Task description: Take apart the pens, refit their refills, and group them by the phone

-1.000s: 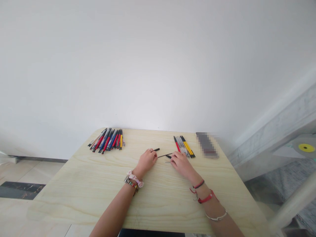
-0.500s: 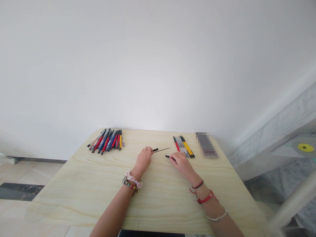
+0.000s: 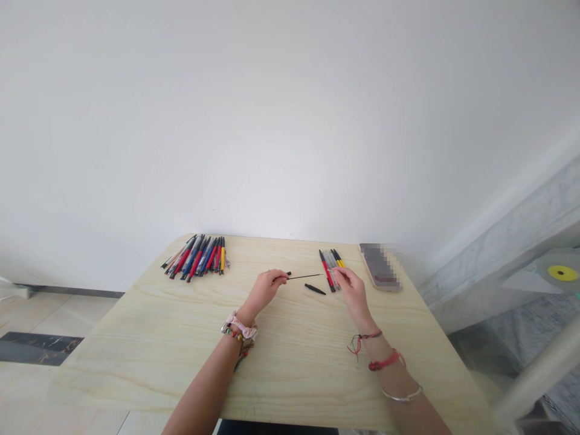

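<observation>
My left hand (image 3: pixel 265 287) is closed in a pinch on a thin black pen refill (image 3: pixel 302 277) that points right, just above the light wooden table (image 3: pixel 290 356). A small black pen part (image 3: pixel 314 289) lies loose on the table between my hands. My right hand (image 3: pixel 352 289) rests on the small group of red, clear and yellow pens (image 3: pixel 331 264) at the right, with its fingers curled on a clear pen there.
A larger pile of red, blue, black and yellow pens (image 3: pixel 198 256) lies at the table's far left. A phone (image 3: pixel 379 267) lies at the far right, beside the small group. A white wall stands behind the table; tiled floor shows at left.
My right hand has let go of the small black part and moved right onto the small pen group. My left hand has lifted the refill slightly and shifted right.
</observation>
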`<state>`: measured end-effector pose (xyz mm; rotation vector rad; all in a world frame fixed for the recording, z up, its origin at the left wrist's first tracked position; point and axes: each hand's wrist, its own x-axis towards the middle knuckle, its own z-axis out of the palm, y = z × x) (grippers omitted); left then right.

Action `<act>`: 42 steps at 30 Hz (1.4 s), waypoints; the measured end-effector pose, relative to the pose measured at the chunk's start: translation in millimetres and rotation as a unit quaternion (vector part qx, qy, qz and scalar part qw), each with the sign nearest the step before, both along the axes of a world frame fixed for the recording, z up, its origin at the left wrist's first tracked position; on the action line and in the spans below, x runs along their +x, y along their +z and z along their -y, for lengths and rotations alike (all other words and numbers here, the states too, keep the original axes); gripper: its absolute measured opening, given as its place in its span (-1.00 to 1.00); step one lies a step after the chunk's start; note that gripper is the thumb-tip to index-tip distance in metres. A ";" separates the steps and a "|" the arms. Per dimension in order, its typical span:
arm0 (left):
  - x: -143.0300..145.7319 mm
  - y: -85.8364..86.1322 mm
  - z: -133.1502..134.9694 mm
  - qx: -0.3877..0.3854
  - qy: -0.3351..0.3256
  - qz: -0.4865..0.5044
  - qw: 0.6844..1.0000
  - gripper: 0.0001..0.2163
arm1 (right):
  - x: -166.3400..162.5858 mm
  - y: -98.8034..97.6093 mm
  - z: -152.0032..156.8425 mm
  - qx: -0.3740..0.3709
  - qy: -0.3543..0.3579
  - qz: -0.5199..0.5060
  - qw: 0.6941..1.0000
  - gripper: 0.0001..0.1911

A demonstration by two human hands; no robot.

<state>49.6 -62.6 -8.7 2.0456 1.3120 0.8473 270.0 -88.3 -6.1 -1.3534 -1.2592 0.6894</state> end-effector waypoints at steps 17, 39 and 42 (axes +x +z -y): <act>-1.3 -1.7 -2.2 0.029 0.008 -0.030 0.999 -0.84 | -2.5 -0.5 3.8 0.074 0.035 0.172 0.982 -0.81; 0.7 -0.9 -0.7 0.007 -0.030 -0.014 0.999 -0.85 | -18.4 -7.7 6.6 0.039 0.108 0.085 0.990 -0.63; -5.7 -0.8 -3.7 0.011 -0.011 -0.012 1.000 -0.84 | -12.7 -9.1 4.4 0.043 0.089 0.138 0.985 -0.63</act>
